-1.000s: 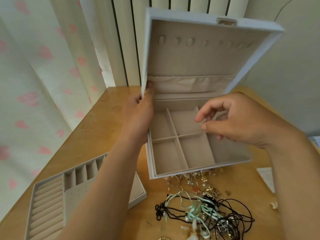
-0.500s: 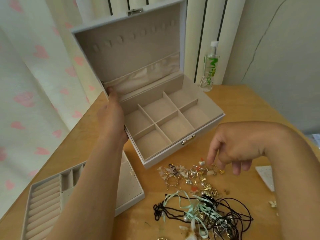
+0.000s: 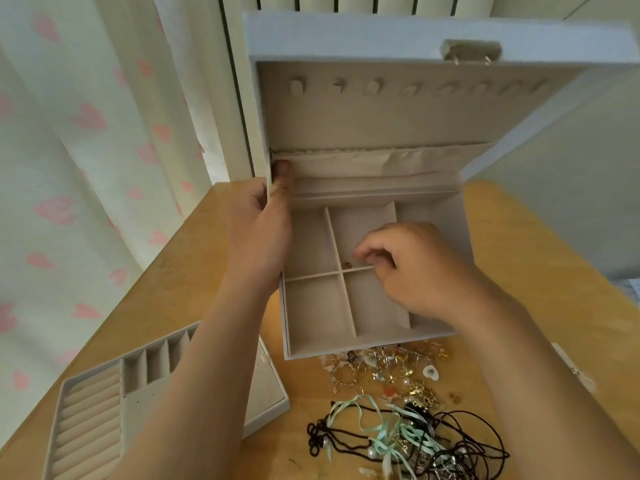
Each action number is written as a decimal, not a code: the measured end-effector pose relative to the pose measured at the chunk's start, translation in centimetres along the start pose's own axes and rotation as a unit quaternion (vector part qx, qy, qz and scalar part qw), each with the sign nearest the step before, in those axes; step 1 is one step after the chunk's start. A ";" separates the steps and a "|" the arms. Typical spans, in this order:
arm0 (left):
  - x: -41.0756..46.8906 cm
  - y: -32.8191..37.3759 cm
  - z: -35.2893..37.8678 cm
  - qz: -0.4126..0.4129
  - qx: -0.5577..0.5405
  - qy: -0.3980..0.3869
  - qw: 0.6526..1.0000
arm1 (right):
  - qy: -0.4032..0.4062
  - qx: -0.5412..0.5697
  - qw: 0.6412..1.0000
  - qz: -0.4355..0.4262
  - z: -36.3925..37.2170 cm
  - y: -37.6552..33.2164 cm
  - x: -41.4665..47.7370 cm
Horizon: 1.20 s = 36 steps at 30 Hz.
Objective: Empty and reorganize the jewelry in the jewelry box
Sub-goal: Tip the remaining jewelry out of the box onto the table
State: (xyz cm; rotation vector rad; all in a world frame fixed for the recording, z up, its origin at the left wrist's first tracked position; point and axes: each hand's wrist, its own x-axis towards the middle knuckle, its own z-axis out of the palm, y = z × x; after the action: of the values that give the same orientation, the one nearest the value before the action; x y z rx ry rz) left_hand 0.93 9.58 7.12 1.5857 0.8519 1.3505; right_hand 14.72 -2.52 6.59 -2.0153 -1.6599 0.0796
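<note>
Heart-printed curtains (image 3: 86, 168) and a pale wall frame a wooden bench (image 3: 166, 289) that carries everything. Largest on it is the jewelry box (image 3: 317, 317), open, its divided compartments almost bare. Its lid (image 3: 381, 123) stands upright, a row of hooks and a gathered pocket on its inside. To the box's left lies a removable tray (image 3: 93, 410) with ring rolls and slots, partly hidden by the forearm.

The left hand (image 3: 256, 237) grips the lid's left edge, thumb inside and fingers behind. The right hand (image 3: 415, 268) reaches into the box over the middle compartments, its fingertips drawn narrow just beside a small gold piece (image 3: 346, 265) on the lining. Whether they pinch it cannot be told.

In front of the box sit a heap of earrings (image 3: 391, 368) and, nearer the person, tangled cords (image 3: 415, 441) with mint ribbon.

Risks appear modest. If the left hand slips, the lid could drop onto the right wrist. The heap touches the box front, so shifting the box might scatter earrings. The cords look likely to snag anything lifted out of them.
</note>
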 end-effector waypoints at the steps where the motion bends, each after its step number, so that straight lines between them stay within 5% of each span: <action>1: -0.1 0.0 0.1 0.012 0.007 -0.007 1.000 | -0.010 -0.002 1.000 0.002 0.2 0.0 0.1; 8: -0.3 0.2 0.5 0.061 0.023 -0.029 0.997 | -0.099 -0.006 0.994 0.043 0.5 -0.4 0.0; 36: -0.3 0.3 0.6 0.064 0.019 -0.031 0.997 | -0.069 -0.051 0.996 0.038 1.0 -0.8 0.1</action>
State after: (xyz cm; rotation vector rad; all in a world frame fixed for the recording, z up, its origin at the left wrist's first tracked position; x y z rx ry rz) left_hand 1.48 9.11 7.28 1.7265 0.7534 1.3736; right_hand 13.68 -1.96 6.07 -2.1937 -1.7025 0.1671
